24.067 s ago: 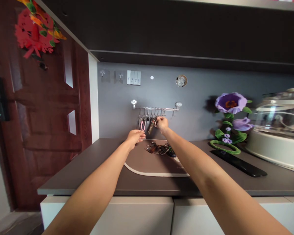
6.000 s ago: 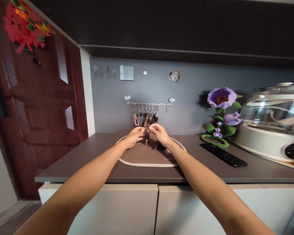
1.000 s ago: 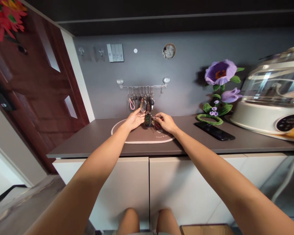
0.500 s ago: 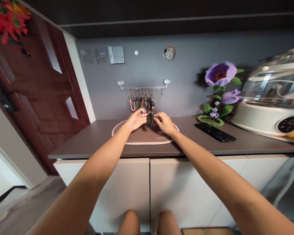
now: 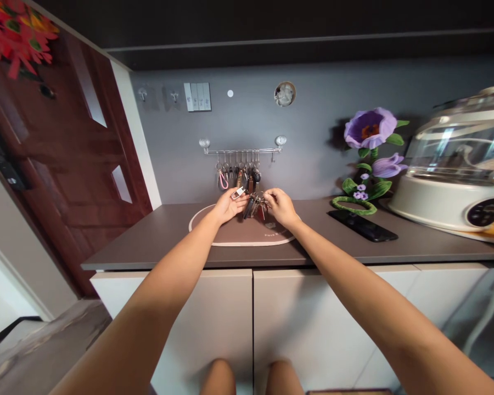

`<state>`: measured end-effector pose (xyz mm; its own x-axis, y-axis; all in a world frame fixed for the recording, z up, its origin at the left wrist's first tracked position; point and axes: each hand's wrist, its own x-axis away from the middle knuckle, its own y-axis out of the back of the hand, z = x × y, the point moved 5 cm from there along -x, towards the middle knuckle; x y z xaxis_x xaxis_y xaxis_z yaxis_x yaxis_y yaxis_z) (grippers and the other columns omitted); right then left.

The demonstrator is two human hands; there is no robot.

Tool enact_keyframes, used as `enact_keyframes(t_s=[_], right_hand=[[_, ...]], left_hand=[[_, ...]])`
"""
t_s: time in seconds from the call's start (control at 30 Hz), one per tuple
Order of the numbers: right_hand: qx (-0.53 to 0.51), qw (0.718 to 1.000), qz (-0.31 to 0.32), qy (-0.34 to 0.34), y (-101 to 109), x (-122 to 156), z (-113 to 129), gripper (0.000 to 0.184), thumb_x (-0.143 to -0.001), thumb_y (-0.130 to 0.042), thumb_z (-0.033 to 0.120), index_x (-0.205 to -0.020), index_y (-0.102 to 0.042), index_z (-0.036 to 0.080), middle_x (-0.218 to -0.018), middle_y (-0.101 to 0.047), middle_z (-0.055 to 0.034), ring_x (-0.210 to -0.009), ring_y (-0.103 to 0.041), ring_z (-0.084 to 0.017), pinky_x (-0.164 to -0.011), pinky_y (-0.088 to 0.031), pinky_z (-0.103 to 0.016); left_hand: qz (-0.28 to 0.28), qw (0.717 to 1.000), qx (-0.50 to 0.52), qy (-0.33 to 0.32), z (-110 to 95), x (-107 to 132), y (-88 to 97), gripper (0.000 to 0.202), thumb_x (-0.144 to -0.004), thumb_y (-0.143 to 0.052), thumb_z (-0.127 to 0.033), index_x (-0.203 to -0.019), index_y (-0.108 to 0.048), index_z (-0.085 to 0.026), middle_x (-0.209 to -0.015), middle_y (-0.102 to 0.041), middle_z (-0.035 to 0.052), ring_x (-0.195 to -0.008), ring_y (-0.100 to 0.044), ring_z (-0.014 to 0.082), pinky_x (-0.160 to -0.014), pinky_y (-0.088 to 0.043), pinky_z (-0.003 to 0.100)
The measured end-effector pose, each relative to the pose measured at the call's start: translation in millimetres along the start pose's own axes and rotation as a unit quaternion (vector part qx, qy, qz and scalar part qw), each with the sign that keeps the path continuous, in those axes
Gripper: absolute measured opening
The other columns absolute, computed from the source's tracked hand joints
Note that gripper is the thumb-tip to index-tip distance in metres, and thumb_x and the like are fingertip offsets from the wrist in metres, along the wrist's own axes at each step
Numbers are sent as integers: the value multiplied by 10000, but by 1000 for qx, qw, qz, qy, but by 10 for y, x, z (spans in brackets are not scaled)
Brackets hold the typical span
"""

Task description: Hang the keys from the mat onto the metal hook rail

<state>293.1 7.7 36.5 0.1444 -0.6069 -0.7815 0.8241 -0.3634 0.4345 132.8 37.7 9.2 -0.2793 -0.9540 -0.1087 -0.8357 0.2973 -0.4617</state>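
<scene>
My left hand [image 5: 226, 207] is palm up, with a small silver key clip [image 5: 238, 193] held between the thumb and fingers. My right hand [image 5: 282, 207] pinches the ring of a bunch of keys [image 5: 255, 205], which dangles between the two hands. Dark fobs and a reddish piece hang in this bunch; the fingers of my left hand are close beside it, and I cannot tell whether they touch. Just behind, more keys [image 5: 239, 176] and a pink loop [image 5: 223, 179] hang from a metal hook rail [image 5: 242, 150] on the wall.
Below the hands lies a brown mat [image 5: 230, 236] with a pale rim on the dark countertop [image 5: 148, 236]. To the right are a black phone [image 5: 364, 226], a purple flower ornament [image 5: 370, 129] and a white appliance [image 5: 432, 200] with a clear cover. A dark red door [image 5: 74, 192] stands at left.
The key bunch has turned and swung: the fob's buttons faced me before, and now the keys show edge-on, fanned out. The left hand still has the clip, now turned more flat.
</scene>
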Motion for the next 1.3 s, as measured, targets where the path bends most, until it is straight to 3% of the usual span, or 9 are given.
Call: enact_keyframes(t_s=[0.17,0.33,0.57,0.73,0.9,1.07,1.3], right_hand=[[-64,997,-16,-39,32,-16,-64,214,-807,-408,338,-752,-530,171,-794,-587,-38,-775,-519,-147,-765,-395,-279],[-118,989,-45,-81,58,-38,-172,257,-799,-418,389,-794,-538,162,-806,-593,-35,-764,-525,-135,-760,-407,-272],[-191,975,-47,-107,16,-73,-287,342,-776,-431,482,-831,-538,161,-792,-593,-25,-715,-529,-118,-705,-430,-257],[-221,964,-51,-139,-25,-82,-265,386,-748,-440,538,-815,-513,165,-704,-575,-11,-629,-512,-112,-622,-435,-245],[-251,953,-44,-165,-38,-115,-159,384,-718,-461,556,-777,-492,177,-650,-543,10,-564,-486,-105,-563,-420,-236],[-259,950,-51,-168,-6,-245,-143,364,-697,-490,537,-722,-493,174,-605,-520,20,-526,-457,-98,-539,-398,-233],[-237,953,-81,-171,24,-521,-258,352,-670,-502,512,-683,-504,160,-557,-495,32,-500,-423,-87,-524,-362,-223]], left_hand=[[28,999,-38,-7,42,13,-58,248,-817,-434,-324,-759,-553,-114,-732,-627,75,-669,-602,143,-732,-474,332],[12,991,-133,-26,114,-17,-11,268,-801,-485,-395,-840,-556,-140,-814,-636,82,-727,-606,156,-783,-449,390],[81,960,-266,-43,220,15,-110,358,-710,-572,-473,-824,-582,-133,-804,-648,77,-773,-590,161,-811,-405,363],[142,945,-285,-70,264,33,-230,370,-665,-605,-482,-742,-580,-121,-706,-618,30,-705,-564,136,-769,-405,301],[159,943,-284,-68,312,9,-265,287,-685,-608,-410,-759,-564,-137,-697,-609,13,-694,-561,130,-757,-410,287],[73,934,-332,-112,265,-52,-187,215,-760,-507,-368,-754,-554,-158,-731,-615,28,-706,-571,151,-705,-428,285],[-51,864,-441,-239,101,-90,-73,302,-833,-335,-357,-797,-545,-143,-709,-607,51,-628,-563,140,-629,-429,265]])
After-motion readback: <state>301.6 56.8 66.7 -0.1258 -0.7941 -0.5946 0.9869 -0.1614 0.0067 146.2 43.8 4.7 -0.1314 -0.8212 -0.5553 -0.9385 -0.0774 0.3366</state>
